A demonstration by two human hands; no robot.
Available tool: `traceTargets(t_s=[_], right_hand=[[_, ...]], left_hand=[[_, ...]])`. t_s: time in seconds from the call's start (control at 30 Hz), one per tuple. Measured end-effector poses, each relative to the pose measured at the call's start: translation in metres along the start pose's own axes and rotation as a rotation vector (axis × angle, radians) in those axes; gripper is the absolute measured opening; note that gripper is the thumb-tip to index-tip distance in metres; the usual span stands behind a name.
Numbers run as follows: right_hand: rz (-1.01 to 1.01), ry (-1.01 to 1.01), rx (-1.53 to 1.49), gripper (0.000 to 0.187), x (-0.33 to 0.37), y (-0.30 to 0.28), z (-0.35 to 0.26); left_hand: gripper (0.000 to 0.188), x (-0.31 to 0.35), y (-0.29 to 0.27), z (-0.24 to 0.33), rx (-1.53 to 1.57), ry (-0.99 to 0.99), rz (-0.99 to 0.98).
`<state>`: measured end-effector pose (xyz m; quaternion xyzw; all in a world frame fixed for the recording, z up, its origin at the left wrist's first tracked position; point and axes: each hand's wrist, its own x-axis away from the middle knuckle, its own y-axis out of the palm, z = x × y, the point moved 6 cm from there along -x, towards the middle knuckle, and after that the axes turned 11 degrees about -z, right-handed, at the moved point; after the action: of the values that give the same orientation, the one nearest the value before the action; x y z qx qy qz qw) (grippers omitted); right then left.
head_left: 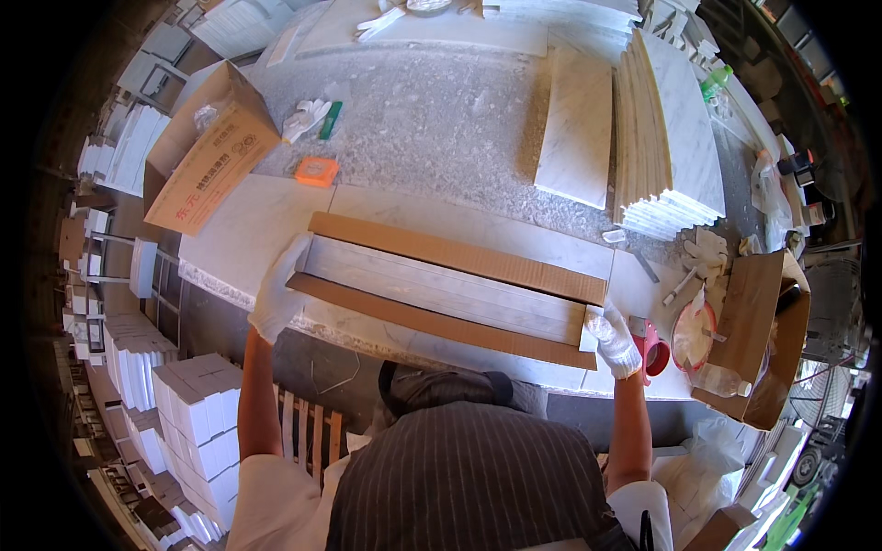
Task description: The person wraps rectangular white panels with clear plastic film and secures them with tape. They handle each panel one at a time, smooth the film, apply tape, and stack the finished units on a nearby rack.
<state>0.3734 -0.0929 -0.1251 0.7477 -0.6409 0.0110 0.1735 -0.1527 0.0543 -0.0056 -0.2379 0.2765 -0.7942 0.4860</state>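
Gloved left hand (pixel 277 296) and gloved right hand (pixel 614 342) touching opposite ends of long open carton (pixel 459 255); from here, can't tell whether either clamping. Carton lying between them, holding pale strips (pixel 446 280). Red tape dispenser (pixel 643 329) sitting just beside right hand; orange box (pixel 317 171) resting beyond left.

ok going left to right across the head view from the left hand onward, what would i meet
gloved left hand → long open carton → gloved right hand → red ring-shaped item → round red-rimmed container → open cardboard box
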Motion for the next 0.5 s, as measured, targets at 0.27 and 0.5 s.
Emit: traceTargets(t_s=[0.27, 0.5], right_hand=[[0.240, 0.044, -0.056, 0.030, 0.004, 0.018, -0.018], [0.169, -0.131, 0.069, 0.014, -0.010, 0.021, -0.042]], left_hand=[[0.066, -0.013, -0.014, 0.010, -0.180, -0.029, -0.037], [0.062, -0.020, 0.002, 0.008, -0.088, -0.163, 0.118]])
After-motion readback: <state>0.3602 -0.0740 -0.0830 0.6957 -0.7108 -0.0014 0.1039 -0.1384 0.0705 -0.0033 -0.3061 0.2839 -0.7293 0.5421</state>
